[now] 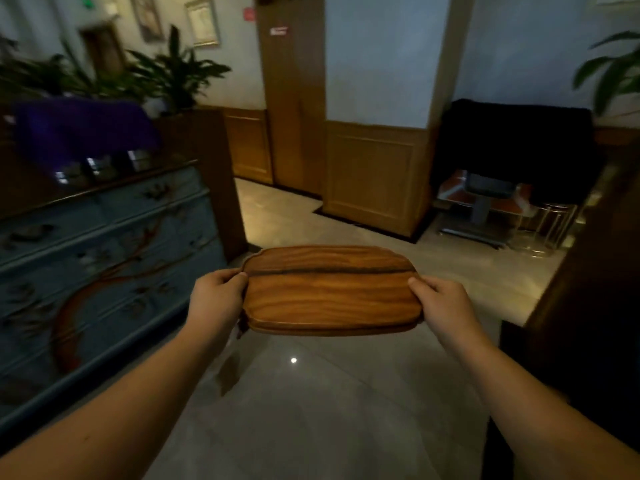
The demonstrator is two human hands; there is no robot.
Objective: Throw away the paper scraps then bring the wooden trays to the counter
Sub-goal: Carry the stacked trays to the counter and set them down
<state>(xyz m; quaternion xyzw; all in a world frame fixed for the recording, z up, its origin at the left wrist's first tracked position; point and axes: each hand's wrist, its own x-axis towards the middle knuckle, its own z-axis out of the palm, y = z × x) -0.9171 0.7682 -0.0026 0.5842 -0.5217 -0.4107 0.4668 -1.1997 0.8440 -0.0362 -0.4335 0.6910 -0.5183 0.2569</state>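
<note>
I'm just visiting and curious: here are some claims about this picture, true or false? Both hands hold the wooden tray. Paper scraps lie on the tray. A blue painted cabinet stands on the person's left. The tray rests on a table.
1. Both the left hand and the right hand hold the wooden tray. True.
2. Paper scraps lie on the tray. False: its top is bare.
3. A blue painted cabinet stands on the person's left. True.
4. The tray rests on a table. False: it is held in the air above the tiled floor.

one head-worn view, looking forward and down, close over the outstretched arms.
</note>
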